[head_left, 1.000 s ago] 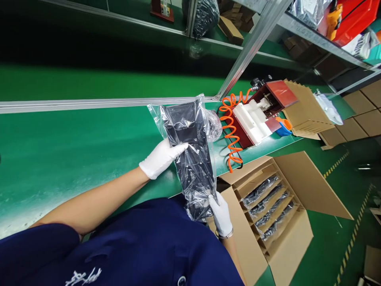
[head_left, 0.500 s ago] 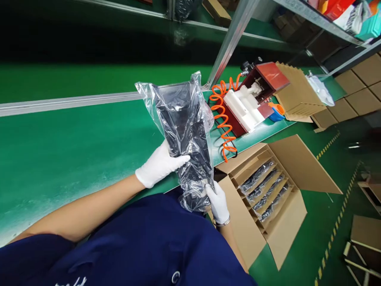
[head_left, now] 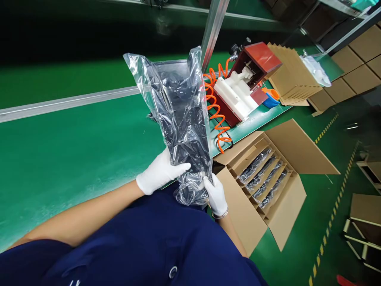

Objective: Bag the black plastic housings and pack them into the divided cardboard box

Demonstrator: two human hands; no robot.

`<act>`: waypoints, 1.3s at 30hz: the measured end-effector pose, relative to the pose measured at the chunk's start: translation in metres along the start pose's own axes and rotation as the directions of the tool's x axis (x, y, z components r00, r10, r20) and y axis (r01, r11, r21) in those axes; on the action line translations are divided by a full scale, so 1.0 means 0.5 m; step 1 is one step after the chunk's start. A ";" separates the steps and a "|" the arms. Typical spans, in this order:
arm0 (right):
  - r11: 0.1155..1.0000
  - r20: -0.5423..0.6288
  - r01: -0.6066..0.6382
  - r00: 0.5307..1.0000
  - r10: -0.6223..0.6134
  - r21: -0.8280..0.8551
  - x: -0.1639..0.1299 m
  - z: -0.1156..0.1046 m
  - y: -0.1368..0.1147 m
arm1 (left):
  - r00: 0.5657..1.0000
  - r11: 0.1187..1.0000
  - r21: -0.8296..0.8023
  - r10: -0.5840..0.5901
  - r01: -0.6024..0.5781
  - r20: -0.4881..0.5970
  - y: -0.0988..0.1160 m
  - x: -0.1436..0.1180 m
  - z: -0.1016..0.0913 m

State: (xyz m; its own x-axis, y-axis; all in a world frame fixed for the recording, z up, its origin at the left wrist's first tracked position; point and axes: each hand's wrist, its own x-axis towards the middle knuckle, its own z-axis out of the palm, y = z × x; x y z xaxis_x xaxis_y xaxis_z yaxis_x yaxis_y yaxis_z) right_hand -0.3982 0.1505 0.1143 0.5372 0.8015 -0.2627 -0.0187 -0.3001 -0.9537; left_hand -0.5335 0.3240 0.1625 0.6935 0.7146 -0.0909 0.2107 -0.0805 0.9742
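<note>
A long black plastic part in a clear plastic bag [head_left: 186, 115] is held up in front of my body, over the bench edge. My left hand [head_left: 162, 171], in a white glove, grips its left side with the thumb laid across the front. Lower down on the right, my right hand [head_left: 216, 194], also gloved in white, pinches the bag's edge near its bunched bottom end. The bag's loose top corners stick out past the part. Fingers behind the bag are hidden.
An open cardboard box [head_left: 285, 218] with dividers stands to the right, holding several bagged black parts [head_left: 256, 165]. On the green bench [head_left: 74, 151] sit a red and white fixture [head_left: 238, 95], a coiled orange hose [head_left: 218, 119], a blue bowl [head_left: 270, 101] and cardboard dividers [head_left: 291, 79].
The bagged part is raised slightly and its top reaches further up the view. Both hands keep their hold on it. The view has shifted a little, moving the bench items up and left.
</note>
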 end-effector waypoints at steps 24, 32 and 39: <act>0.927 0.011 0.157 0.987 -0.163 -0.340 0.182 0.087 -0.109 | 0.987 0.865 -0.477 -0.121 0.157 0.105 -0.034 0.019 -0.039; 0.569 -0.156 0.428 0.687 -0.710 -0.702 0.162 0.041 -0.171 | 0.990 0.888 -0.441 -0.093 0.132 0.110 -0.023 0.021 -0.036; 0.231 0.153 0.334 0.810 -0.566 -0.914 0.145 0.112 -0.237 | 0.996 0.941 -0.328 -0.056 0.078 0.074 -0.013 0.019 -0.033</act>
State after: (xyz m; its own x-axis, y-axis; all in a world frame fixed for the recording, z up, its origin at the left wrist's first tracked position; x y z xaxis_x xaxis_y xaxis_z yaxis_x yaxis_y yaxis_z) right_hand -0.4042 0.2729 0.2002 0.3168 0.8981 0.3051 0.9457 -0.2745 -0.1741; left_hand -0.5395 0.3427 0.1589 0.7297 0.6647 -0.1606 0.0260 0.2077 0.9778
